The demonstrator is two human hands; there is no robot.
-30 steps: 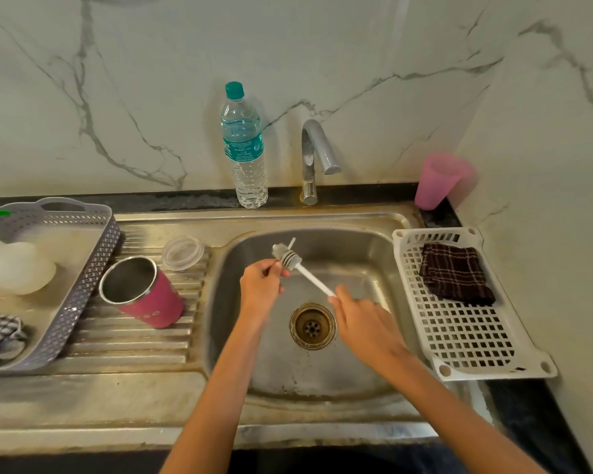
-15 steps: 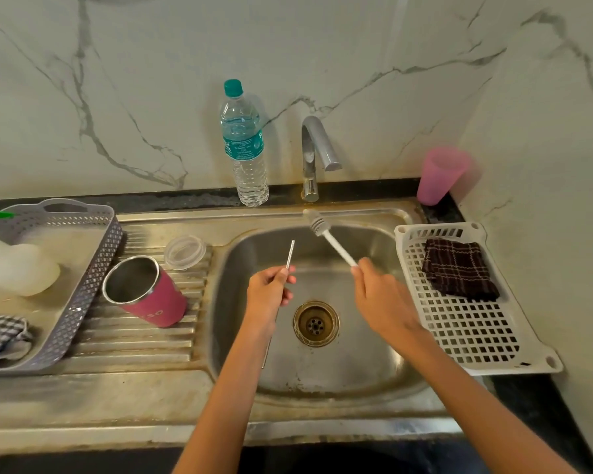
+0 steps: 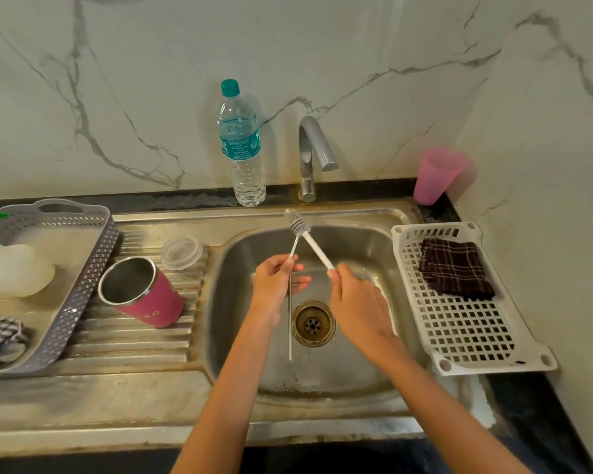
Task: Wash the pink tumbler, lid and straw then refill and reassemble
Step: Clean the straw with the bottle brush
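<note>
Head view
Left hand [image 3: 276,280]: pinching metal straw [image 3: 290,331] near its top, held upright over sink basin [image 3: 374,254].
Right hand [image 3: 356,302]: gripping handle end of straw brush [image 3: 317,252]; bristles at straw's top end.
Pink tumbler [image 3: 141,292]: on drainboard [image 3: 134,340], left of basin, uncapped.
Lid [image 3: 182,252]: on drainboard, just behind tumbler.

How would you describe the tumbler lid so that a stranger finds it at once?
Look left of the sink basin, on the ribbed drainboard. Just behind the pink tumbler lies the lid: the only clear, round, flat piece there.
</note>
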